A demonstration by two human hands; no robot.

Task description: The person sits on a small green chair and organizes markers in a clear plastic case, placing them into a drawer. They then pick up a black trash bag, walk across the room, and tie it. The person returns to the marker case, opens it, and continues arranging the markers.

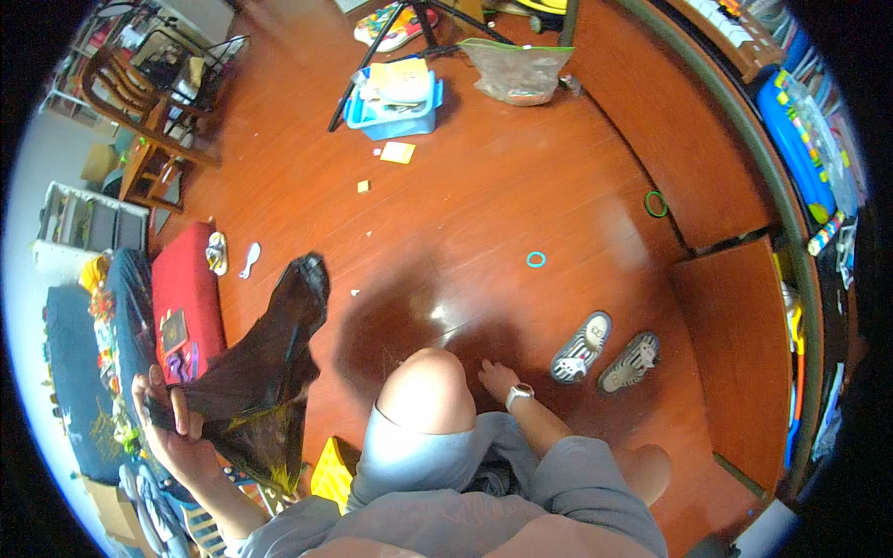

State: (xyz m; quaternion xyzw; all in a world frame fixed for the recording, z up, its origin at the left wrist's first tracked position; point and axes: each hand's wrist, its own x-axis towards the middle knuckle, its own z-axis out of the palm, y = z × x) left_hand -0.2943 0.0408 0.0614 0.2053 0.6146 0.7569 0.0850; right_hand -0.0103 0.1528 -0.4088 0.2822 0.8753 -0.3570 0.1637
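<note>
My left hand (171, 411) grips the top of a dark, thin plastic bag (258, 356) and holds it up at the left. The bag hangs stretched, its far end crumpled. My right hand (497, 379), with a white watch on the wrist, reaches down near the wooden floor beside my bent knee; its fingertips are partly in shadow, and I cannot tell whether they touch anything. Right of that hand lie two striped slippers (582, 349). A light-blue ring (536, 259) and a green ring (656, 204) lie on the floor farther off.
A blue basket (394, 125) of papers stands beneath a black tripod (377, 59), near a clear zip bag (520, 77). A red cushioned bench (192, 293) and a wooden chair (132, 104) are at left. A yellow object (331, 471) lies by my leg; wooden panels (732, 349) line the right.
</note>
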